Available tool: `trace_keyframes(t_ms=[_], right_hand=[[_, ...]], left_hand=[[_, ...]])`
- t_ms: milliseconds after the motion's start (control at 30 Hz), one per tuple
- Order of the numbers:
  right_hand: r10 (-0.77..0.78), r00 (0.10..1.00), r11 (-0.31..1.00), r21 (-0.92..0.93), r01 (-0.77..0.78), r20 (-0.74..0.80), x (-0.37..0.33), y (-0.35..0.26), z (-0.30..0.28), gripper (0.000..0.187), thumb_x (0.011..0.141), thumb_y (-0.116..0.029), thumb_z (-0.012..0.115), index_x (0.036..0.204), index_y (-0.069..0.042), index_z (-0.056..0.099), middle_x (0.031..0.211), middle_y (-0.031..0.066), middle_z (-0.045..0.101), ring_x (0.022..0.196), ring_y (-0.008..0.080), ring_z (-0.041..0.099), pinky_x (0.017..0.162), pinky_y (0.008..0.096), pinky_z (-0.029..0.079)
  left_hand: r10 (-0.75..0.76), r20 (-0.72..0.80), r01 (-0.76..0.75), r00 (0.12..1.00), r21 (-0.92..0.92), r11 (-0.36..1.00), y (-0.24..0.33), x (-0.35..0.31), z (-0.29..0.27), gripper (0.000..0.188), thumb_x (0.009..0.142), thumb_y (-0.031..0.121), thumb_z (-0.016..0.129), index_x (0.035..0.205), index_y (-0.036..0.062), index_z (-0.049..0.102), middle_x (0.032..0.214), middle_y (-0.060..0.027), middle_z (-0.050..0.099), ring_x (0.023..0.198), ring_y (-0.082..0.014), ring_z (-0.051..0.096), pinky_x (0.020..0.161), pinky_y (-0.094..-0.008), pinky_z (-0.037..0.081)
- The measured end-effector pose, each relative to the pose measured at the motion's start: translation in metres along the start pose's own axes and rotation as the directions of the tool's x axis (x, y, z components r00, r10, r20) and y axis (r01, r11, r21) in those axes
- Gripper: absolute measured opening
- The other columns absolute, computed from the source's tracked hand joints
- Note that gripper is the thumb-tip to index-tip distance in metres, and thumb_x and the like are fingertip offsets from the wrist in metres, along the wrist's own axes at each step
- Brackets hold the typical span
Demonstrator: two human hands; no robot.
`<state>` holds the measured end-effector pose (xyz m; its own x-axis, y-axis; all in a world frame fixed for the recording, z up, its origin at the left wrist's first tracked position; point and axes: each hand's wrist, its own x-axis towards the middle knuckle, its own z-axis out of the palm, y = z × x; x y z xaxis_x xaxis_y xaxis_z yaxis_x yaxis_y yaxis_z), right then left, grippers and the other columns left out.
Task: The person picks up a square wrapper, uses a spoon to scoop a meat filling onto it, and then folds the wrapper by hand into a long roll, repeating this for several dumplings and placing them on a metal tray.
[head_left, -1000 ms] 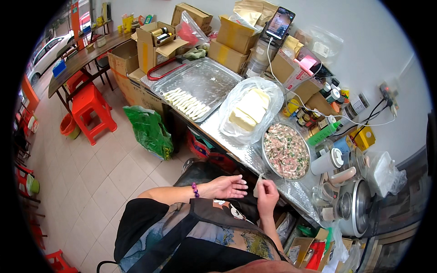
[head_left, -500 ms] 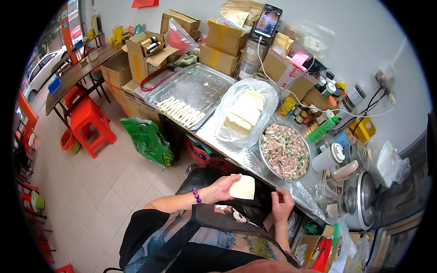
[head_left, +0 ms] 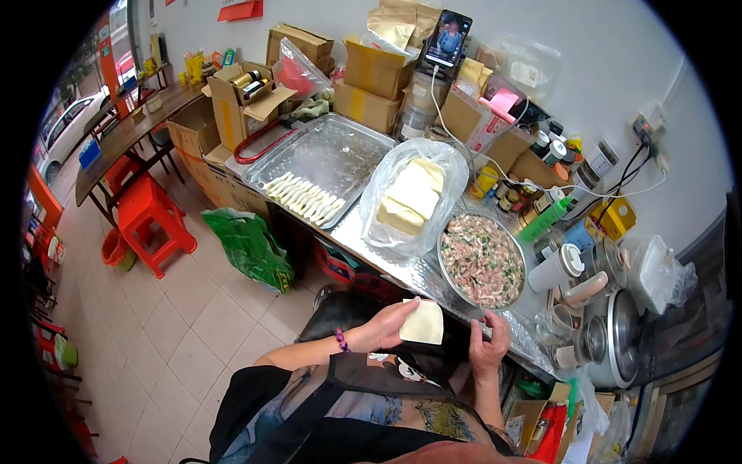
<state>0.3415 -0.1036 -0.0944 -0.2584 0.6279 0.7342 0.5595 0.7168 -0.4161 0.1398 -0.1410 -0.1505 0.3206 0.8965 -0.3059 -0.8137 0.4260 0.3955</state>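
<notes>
My left hand [head_left: 384, 325], with a purple bead bracelet at the wrist, pinches a square pale dough wrapper [head_left: 422, 322] by its left edge, in front of the counter. My right hand [head_left: 489, 340] is curled just below a round metal bowl [head_left: 464, 300] of minced meat filling [head_left: 482, 261] flecked with green. Whatever its fingers hold, if anything, is too thin or hidden to name. Behind the bowl's left side, a stack of wrappers [head_left: 416, 192] lies in a clear plastic bag [head_left: 376, 224]. A metal tray [head_left: 340, 143] farther left carries a row of folded dough pieces [head_left: 304, 199].
A phone [head_left: 448, 39] stands upright at the back, its white cable [head_left: 495, 161] trailing over the jars. Cardboard boxes [head_left: 367, 106] line the wall. A white cup [head_left: 558, 267] and a lidded pot [head_left: 618, 340] stand right. A green bag [head_left: 249, 249] and red stool [head_left: 154, 213] are on the floor.
My left hand has shifted slightly right with the wrapper. My right hand has risen a little to the right, closer to the bowl. The phone's screen picture differs.
</notes>
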Motion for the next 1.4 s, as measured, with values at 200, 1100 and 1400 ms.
trace_keyframes(t_ms=[200,1100,1400], right_hand=[[-0.094,0.995,0.996,0.007,0.093,0.036,0.023,-0.007,0.004,0.025,0.068,0.003,0.066,0.091,-0.001,0.057,0.078,0.013,0.057,0.069,0.0303,0.053,0.063,0.0372,0.043],[-0.111,0.987,0.984,-0.129,0.125,0.113,0.029,0.003,-0.021,0.012,0.079,-0.003,0.057,0.091,-0.001,0.06,0.088,0.0139,0.059,0.083,0.0319,0.056,0.076,0.0384,0.044],[0.012,0.992,0.998,0.053,-0.018,0.124,0.025,-0.008,-0.018,0.008,0.079,-0.002,0.058,0.087,0.0,0.06,0.086,0.0143,0.06,0.079,0.0306,0.058,0.072,0.037,0.046]], left_hand=[[0.037,-0.037,-0.035,0.999,0.04,0.999,0.006,-0.001,-0.001,0.033,0.095,0.023,0.039,0.115,-0.0012,0.05,0.109,-0.0132,0.058,0.098,-0.0247,0.059,0.087,-0.0383,0.047],[-0.015,0.13,0.025,0.991,-0.077,0.997,0.019,0.008,0.018,0.045,0.097,0.03,0.025,0.127,0.0003,0.041,0.124,-0.0144,0.05,0.113,-0.0272,0.05,0.098,-0.0408,0.038],[0.052,-0.024,-0.056,0.998,-0.206,0.977,0.028,0.007,0.03,0.043,0.098,0.031,0.026,0.125,0.0034,0.043,0.122,-0.0139,0.051,0.112,-0.0287,0.051,0.096,-0.043,0.04]])
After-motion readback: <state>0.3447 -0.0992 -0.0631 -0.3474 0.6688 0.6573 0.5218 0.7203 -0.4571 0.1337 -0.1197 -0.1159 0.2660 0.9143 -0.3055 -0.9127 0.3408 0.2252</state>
